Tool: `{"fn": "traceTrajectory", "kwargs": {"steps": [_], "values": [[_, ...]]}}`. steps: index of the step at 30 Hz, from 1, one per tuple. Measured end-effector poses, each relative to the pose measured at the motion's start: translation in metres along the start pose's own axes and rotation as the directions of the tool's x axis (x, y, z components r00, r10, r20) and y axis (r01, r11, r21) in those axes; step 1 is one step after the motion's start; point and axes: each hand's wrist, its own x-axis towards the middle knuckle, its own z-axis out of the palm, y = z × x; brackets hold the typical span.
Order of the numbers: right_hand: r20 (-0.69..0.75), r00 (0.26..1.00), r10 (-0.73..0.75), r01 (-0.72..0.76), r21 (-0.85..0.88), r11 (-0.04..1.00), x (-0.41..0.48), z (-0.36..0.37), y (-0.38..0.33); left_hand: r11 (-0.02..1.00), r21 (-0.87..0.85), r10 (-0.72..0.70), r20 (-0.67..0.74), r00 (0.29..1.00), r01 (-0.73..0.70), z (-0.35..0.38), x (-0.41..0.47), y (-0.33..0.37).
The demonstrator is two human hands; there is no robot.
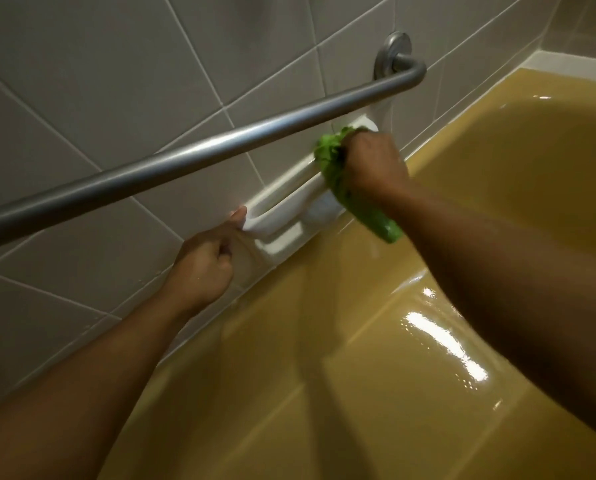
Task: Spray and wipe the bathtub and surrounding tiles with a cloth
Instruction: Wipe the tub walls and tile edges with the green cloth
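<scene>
A mustard-yellow bathtub [376, 341] fills the lower right, wet and glossy. Above its rim, a white ceramic soap holder with a built-in handle [282, 209] is set into the grey tiled wall [116, 81]. My right hand [372, 164] grips a green cloth [341, 181] wrapped around the far end of that white handle; a tail of cloth hangs over the tub rim. My left hand [203, 268] has its fingers curled and the thumb presses on the near end of the handle. No spray bottle is in view.
A long grey metal grab bar [199, 150] runs diagonally across the wall just above both hands, fixed at a round flange [392, 57] at the upper right. Water droplets sit on the lower tiles. The tub's corner is at the far right.
</scene>
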Motion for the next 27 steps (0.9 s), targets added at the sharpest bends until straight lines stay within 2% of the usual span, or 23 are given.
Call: {"fn": "traceTrajectory", "kwargs": {"steps": [3, 6, 12, 16, 19, 22, 24, 27], "values": [[0.103, 0.995, 0.016, -0.013, -0.022, 1.0, 0.013, -0.006, 0.001, 1.0, -0.019, -0.019, -0.004, 1.0, 0.019, 0.001, 0.0, 0.0], [0.219, 0.972, -0.083, 0.082, 0.013, 0.997, 0.005, 0.006, -0.025, 0.998, -0.044, -0.056, -0.032, 0.998, 0.055, 0.005, 0.0, 0.001], [0.163, 0.92, -0.357, 0.362, 0.0, 0.932, -0.045, 0.051, -0.079, 0.976, -0.207, -0.077, -0.007, 0.997, 0.074, 0.009, 0.003, -0.001], [0.165, 0.896, -0.412, 0.418, -0.003, 0.909, -0.036, 0.043, -0.067, 0.999, -0.026, -0.044, 0.002, 0.999, 0.044, 0.005, -0.001, 0.005], [0.168, 0.901, -0.401, 0.41, -0.026, 0.912, -0.021, 0.024, -0.042, 0.993, 0.117, -0.006, 0.019, 1.0, 0.004, 0.004, -0.004, 0.009], [0.17, 0.941, -0.291, 0.308, -0.081, 0.948, 0.008, 0.0, -0.004, 0.989, 0.123, 0.08, 0.022, 0.997, -0.082, 0.007, -0.006, 0.01], [0.132, 0.966, -0.221, 0.236, -0.109, 0.966, 0.026, -0.012, 0.022, 0.983, 0.164, 0.079, 0.027, 0.997, -0.082, 0.008, -0.005, 0.006], [0.076, 0.978, -0.193, 0.199, -0.073, 0.977, 0.035, -0.016, 0.046, 0.977, 0.201, 0.065, 0.067, 0.996, -0.077, 0.006, -0.002, 0.004]]}}
